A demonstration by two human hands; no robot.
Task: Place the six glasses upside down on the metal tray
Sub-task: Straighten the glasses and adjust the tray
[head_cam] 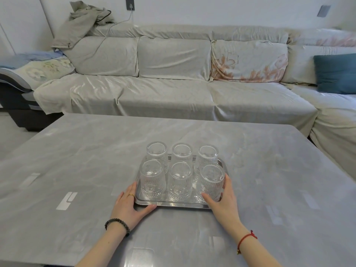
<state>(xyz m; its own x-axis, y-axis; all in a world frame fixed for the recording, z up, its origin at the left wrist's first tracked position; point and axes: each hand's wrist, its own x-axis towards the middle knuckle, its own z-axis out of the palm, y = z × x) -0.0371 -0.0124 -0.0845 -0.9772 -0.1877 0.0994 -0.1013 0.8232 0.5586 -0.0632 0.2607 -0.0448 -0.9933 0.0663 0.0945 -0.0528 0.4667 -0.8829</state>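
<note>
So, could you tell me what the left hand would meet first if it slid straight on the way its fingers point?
The left hand already rests against the metal tray at its near left corner. Pushing on along the fingers, it would probably meet the front left glass first, though depth is hard to judge.

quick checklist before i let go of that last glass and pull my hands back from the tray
1. All six glasses on the metal tray, two rows of three: ok.
2. All upside down, bases up: ok.
3. Front right glass seated flat: cannot tell, the right hand wraps it and hides its rim.
4. Tray fully on the table, away from the edges: ok.
5. Left hand steadying the tray's front left corner: ok.
6. Gaps between neighbouring glasses: cannot tell, they overlap from this angle.
</note>
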